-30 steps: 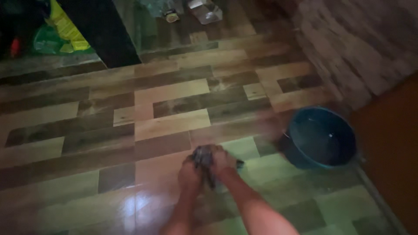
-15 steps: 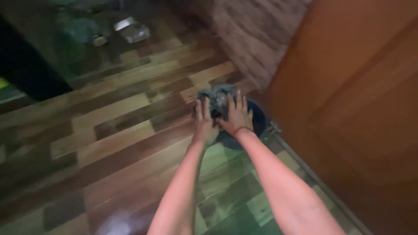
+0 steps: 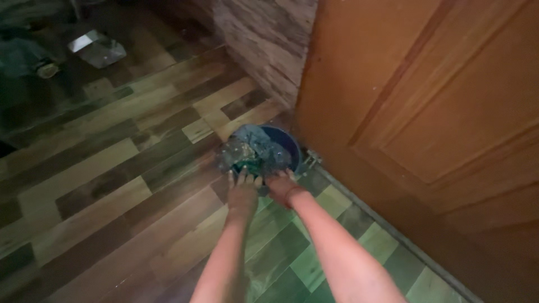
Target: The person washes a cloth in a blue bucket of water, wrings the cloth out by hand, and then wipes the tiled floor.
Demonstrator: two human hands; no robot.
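Crumpled dark wet cloth (image 3: 252,150), draped over blue basin (image 3: 289,143)

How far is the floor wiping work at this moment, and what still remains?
Done: the wood-pattern floor shines wet in places. In hand: the left hand and right hand hold the dark rag over the blue bucket beside the wooden door. Left: the rag is not yet wrung or back on the floor.

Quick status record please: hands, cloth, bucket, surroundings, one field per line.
left hand: at the near edge of the cloth, fingers spread on it
right hand: beside the left, at the cloth's near edge
cloth: dark, crumpled, lying over the bucket's opening
bucket: blue, round, on the floor by the door
door: orange wood, panelled
floor: wood-pattern planks, glossy
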